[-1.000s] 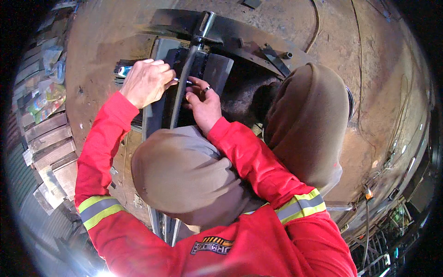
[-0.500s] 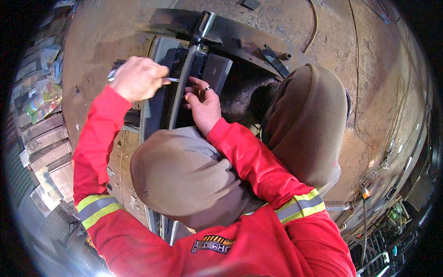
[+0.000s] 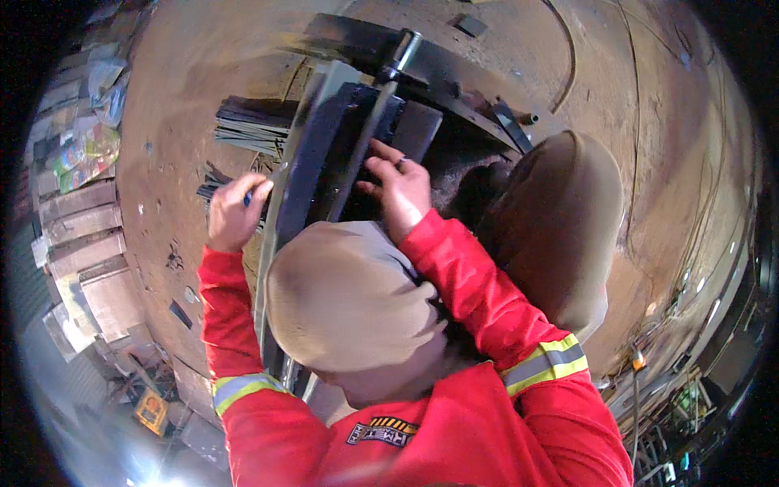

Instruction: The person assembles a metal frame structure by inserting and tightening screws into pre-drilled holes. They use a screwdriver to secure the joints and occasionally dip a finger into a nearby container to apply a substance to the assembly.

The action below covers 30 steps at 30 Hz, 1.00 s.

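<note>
Curling beside the rod (image 3: 376, 119) is the right hand (image 3: 403, 190).

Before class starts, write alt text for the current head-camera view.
A person's left hand holds a mostly hidden blue object beside a dark metal assembly; the right hand is beside its rod. Red sleeves carry reflective bands.

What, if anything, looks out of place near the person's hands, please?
Only mild untidiness: beside the left hand, thin dark strips lie in uneven bunches on the rust-brown surface, their ends not lined up. Nothing looks clearly spilled or damaged.
</note>
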Tool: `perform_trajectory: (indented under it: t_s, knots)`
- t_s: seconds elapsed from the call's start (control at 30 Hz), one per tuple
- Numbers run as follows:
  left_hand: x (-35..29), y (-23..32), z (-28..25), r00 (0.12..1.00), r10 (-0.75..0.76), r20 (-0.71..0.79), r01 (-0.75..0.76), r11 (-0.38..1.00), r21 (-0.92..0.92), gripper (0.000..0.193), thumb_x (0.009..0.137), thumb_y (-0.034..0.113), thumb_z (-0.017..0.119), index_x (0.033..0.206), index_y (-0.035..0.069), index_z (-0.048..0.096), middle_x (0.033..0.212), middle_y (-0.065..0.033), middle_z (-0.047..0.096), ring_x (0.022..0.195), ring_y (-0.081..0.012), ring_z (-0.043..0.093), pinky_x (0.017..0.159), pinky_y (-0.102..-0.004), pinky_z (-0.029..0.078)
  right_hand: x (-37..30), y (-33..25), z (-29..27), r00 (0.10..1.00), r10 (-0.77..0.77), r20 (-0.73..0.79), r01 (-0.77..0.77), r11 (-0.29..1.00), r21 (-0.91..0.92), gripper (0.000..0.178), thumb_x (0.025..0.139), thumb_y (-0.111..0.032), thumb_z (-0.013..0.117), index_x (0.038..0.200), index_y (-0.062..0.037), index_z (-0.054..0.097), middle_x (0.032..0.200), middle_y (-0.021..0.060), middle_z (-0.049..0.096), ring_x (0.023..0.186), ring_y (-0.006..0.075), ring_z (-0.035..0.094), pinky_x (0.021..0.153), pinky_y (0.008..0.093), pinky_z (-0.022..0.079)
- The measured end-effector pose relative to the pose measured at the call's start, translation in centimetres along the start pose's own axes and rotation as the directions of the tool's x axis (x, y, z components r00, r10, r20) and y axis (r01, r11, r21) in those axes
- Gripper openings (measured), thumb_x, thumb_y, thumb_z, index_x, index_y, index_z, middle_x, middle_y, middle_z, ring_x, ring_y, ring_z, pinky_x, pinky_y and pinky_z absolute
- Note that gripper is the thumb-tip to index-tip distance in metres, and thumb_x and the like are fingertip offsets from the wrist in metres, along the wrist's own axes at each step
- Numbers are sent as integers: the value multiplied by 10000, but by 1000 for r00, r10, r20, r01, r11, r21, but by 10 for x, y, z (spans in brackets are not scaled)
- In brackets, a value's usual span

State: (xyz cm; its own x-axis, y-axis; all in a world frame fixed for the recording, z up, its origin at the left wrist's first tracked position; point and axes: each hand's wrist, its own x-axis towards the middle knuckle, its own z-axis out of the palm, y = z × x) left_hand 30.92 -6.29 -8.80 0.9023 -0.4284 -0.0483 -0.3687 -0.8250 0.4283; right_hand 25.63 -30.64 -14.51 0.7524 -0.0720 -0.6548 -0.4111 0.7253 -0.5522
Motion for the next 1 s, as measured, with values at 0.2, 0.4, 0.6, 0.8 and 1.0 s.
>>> perform_trajectory:
  t_s: [0.2,0.4,0.6,0.8,1.0]
  knots:
    - [-72,-37,23,887,-406,-219,385,913,-135,147,866,153,646,916,15,662,816,-116,674,717,-201,650,668,-304,488,21,-9,-17,983,182,28,-183,983,36,224,888,-158,600,1077,-45,633,973,14,628,893,126,559,760,329,476]
    - [-91,-69,52,823,-537,-187,493,837,-238,145,832,132,632,922,22,662,812,-149,668,725,-271,659,678,-334,503,17,-14,-16,976,195,94,-197,980,12,160,891,-123,552,1032,-64,601,1024,30,594,931,157,530,858,367,434]
    - [-111,-97,57,778,-624,-74,601,772,-206,219,810,117,603,1000,28,665,867,-176,676,788,-285,669,727,-348,507,4,-17,-8,986,136,95,-125,985,-115,256,888,-112,529,1141,-76,512,1189,71,541,1123,220,528,934,410,403]
    - [-141,-126,66,706,-708,29,660,642,-391,257,916,185,571,1129,59,643,654,-28,572,558,-72,516,502,-263,436,-2,-33,-10,943,257,213,-210,953,-219,374,882,-173,513,1248,-100,483,1257,41,508,1205,181,447,993,374,352]
    - [-135,-120,55,657,-750,78,688,554,-469,240,928,218,571,1109,73,632,640,-26,563,524,-81,523,464,-264,437,7,-36,-11,864,329,381,-314,944,-102,347,852,-162,543,1176,-36,533,1073,58,573,1070,205,518,974,370,384]
